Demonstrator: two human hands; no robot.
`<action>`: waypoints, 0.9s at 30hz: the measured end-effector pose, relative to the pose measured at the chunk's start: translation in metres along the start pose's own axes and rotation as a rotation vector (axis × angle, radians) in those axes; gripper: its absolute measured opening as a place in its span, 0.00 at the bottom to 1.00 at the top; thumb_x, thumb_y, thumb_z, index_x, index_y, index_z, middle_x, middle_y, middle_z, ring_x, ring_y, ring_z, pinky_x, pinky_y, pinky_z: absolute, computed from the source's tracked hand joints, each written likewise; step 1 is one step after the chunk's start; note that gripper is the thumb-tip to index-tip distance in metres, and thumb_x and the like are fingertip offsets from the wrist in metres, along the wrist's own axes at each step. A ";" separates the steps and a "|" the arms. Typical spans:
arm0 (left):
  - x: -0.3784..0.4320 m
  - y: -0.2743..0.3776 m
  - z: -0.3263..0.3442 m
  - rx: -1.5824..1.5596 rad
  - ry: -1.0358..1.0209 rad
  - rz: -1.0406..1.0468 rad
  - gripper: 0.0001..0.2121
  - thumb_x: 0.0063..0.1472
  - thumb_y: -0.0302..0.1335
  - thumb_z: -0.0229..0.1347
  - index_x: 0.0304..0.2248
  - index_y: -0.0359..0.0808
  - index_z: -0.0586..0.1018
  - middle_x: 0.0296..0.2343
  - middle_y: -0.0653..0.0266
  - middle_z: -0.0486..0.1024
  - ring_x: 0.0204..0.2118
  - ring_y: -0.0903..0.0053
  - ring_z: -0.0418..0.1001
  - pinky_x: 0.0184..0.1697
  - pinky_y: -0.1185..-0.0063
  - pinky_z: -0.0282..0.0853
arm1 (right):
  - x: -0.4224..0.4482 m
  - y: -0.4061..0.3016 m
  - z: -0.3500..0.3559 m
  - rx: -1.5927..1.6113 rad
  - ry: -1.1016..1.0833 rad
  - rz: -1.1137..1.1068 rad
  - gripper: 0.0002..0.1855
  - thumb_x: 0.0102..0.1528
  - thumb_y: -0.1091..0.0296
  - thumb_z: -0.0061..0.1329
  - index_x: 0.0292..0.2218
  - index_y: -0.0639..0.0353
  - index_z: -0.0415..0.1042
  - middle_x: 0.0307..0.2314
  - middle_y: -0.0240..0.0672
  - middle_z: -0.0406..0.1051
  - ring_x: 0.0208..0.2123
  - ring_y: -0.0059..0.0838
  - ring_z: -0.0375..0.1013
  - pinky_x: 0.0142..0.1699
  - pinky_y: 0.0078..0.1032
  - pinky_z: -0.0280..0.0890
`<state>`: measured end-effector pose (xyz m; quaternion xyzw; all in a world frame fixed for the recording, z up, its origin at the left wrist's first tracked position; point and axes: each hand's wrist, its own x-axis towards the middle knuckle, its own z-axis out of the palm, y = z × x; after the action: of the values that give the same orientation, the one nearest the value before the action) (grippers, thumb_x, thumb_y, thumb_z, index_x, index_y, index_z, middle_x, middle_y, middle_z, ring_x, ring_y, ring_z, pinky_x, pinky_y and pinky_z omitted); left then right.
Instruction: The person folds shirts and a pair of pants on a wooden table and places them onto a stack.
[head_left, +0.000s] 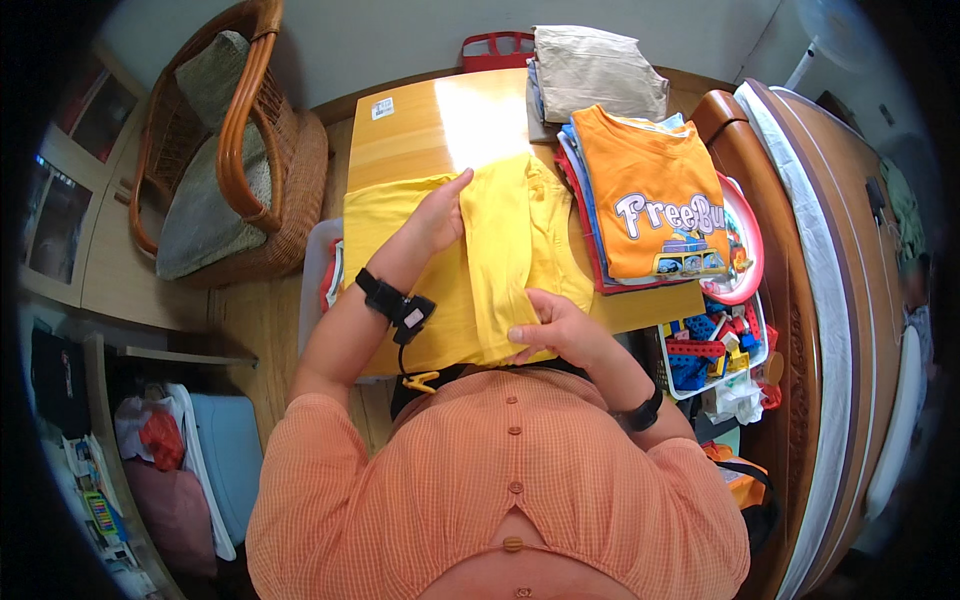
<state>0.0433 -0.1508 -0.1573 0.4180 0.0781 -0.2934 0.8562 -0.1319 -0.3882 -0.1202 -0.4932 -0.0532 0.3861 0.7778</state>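
A yellow garment (405, 277) lies spread over the table in front of me, with one long strip of it folded over on top. My left hand (441, 217) rests along the left edge of that strip, thumb uppermost; its other fingers are partly hidden, so whether it pinches the cloth is unclear. Near the strip's lower right edge, my right hand (559, 326) has the cloth between thumb and fingers. To the right of the garment stands a stack of folded clothes, topped by an orange printed T-shirt (652, 195).
Beige folded trousers (592, 71) top another pile on the wooden table (401, 142). A basket of toy bricks (712, 345) and a pink-rimmed round container (754, 244) are at right, beside a wooden bed frame (784, 300). A rattan chair (259, 165) stands left; a translucent bin (315, 277) sits by the table.
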 end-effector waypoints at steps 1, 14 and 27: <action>0.009 0.004 -0.008 0.001 0.000 0.002 0.23 0.75 0.42 0.45 0.55 0.30 0.71 0.46 0.54 0.80 0.45 0.72 0.81 0.50 0.75 0.78 | -0.002 -0.001 0.002 -0.020 -0.044 0.024 0.25 0.61 0.71 0.57 0.56 0.65 0.66 0.43 0.37 0.77 0.39 0.27 0.80 0.41 0.24 0.79; 0.040 -0.001 -0.028 0.110 0.077 0.232 0.15 0.74 0.26 0.45 0.56 0.32 0.68 0.50 0.57 0.76 0.51 0.68 0.76 0.56 0.68 0.73 | -0.003 0.031 -0.018 -0.226 0.151 0.168 0.29 0.61 0.72 0.57 0.60 0.67 0.63 0.38 0.39 0.79 0.32 0.27 0.81 0.36 0.22 0.78; 0.027 -0.004 -0.029 -0.009 -0.131 0.118 0.15 0.73 0.33 0.48 0.56 0.40 0.69 0.49 0.63 0.78 0.50 0.71 0.78 0.54 0.68 0.74 | -0.025 0.010 -0.006 -0.349 0.190 0.014 0.42 0.61 0.71 0.58 0.68 0.69 0.49 0.34 0.37 0.75 0.29 0.24 0.80 0.34 0.21 0.76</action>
<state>0.0660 -0.1429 -0.1887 0.3980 -0.0016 -0.2687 0.8772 -0.1520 -0.4072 -0.1234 -0.6549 -0.0422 0.3284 0.6793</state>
